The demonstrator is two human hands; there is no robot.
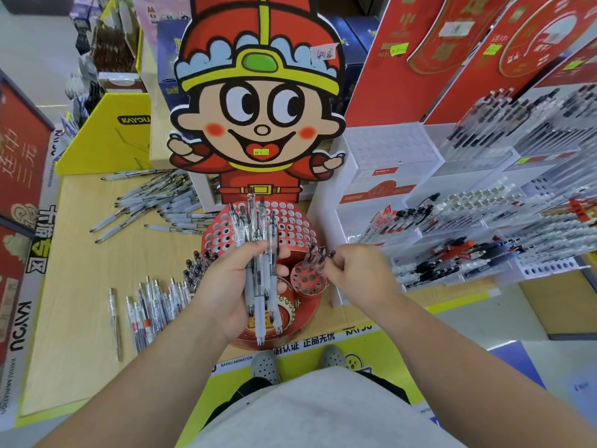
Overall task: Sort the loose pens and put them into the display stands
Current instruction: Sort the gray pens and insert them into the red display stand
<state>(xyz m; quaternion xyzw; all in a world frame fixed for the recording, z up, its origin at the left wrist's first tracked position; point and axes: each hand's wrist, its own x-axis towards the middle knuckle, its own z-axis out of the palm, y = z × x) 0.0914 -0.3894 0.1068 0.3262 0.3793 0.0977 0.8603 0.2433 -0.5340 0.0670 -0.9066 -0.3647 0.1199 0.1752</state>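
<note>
So here's what we've got. Our left hand (232, 286) is wrapped around a bundle of pens (260, 299) with clear barrels and white grips. It's held over the front of the red display stand (290, 226), with the tips pointing down toward us and the clicker ends fanning up across the stand's holes.

Our right hand (358, 270) is just beside the left, not touching it. Thumb and forefinger are pinching the top of a dark-tipped pen (332, 254) right at the edge of the small round tier (307, 281) on the stand's front. A couple more pens stand in that tier, but we can't tell if the pinched one sits in a hole. A cluster of standing pens (195, 270) fills the stand's left side.

On the tabletop (80, 270), loose pens lie in two heaps left of the stand. There's a far heap (151, 202) of white-gripped ones and a near heap (155, 305) of clear ones, plus a single pen (114, 321) lying apart to the left.

A big cartoon cutout (258, 118) rises behind the stand, and a yellow box (106, 140) sits at the back left. Clear tiered racks (484, 221) full of pens stand to the right.
</note>
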